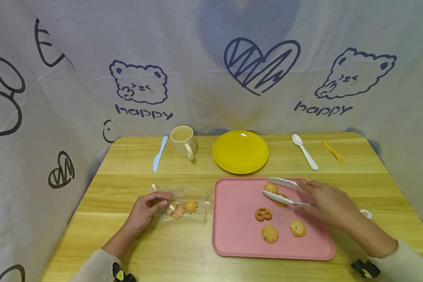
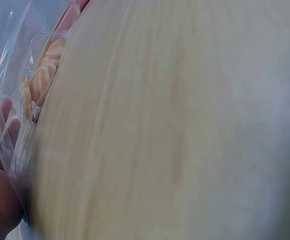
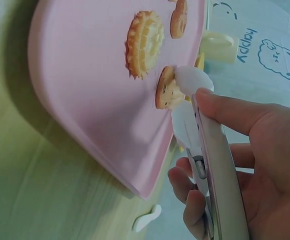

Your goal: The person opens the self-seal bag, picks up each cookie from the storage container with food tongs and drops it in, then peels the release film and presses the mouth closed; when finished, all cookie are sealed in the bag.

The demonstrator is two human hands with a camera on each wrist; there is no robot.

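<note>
My left hand [image 1: 146, 211] pinches the open side of a clear plastic bag [image 1: 199, 194] lying on the table. Several piped cookies [image 1: 191, 206] show through the bag, also as swirled cookies [image 2: 43, 81] in the left wrist view. Over the far right of the pink tray [image 1: 232, 235], my right hand [image 1: 326, 201] grips a pair of white-tipped tongs [image 1: 283, 182]. The spread tong tips straddle a flower-shaped cookie [image 1: 270, 188] and a browner cookie [image 1: 281, 200]. Nearer on the tray lie a pretzel cookie [image 1: 263, 214], a round speckled cookie [image 1: 270, 234] and a ridged ring cookie [image 1: 297, 228].
Along the back of the wooden table stand a light blue knife [image 1: 160, 154], a cream mug [image 1: 183, 141], a yellow plate [image 1: 240, 152], a white spoon [image 1: 304, 152] and a small orange utensil [image 1: 333, 152]. A drawn-on white cloth [image 1: 204, 98] hangs behind and at the sides.
</note>
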